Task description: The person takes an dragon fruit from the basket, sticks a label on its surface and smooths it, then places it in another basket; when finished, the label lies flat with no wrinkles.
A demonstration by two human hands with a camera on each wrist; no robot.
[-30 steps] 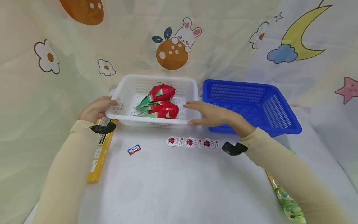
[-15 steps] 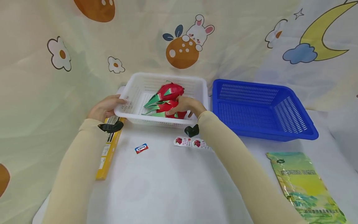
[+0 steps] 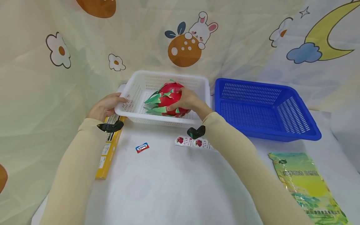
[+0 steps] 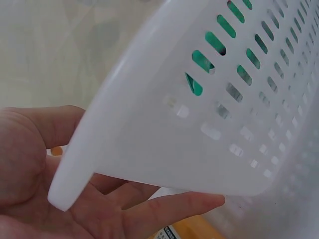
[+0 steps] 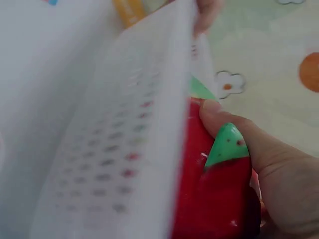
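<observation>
Left hand (image 3: 102, 107) was part closed about the left rim of the white basket (image 3: 157, 120), digits above and beneath. Right hand (image 3: 189, 99) reached inside it, thumb and fingers curled round the near dragon fruit (image 3: 168, 113).

Left to right: yellow box (image 3: 110, 156) lay beside the left sleeve (image 3: 73, 159), upper end hidden by hand and basket. Small red-and-blue tag (image 3: 142, 147) lay next, marked FOX'S. White basket held both fruits, red with green leaves; far dragon fruit (image 3: 172, 87) sat directly behind the gripped one, partly covered. Some right fingers were hidden by the fruit; basket wall was blurred from the right wrist. Fruit labels (image 3: 184, 141) lay in a row in front, their right end under the right sleeve (image 3: 233, 143). Blue basket (image 3: 250, 115) stood just beside the white one, slotted floor and walls showing. Green-yellow packet (image 3: 307, 187) lay far right, cut off at the bottom.
</observation>
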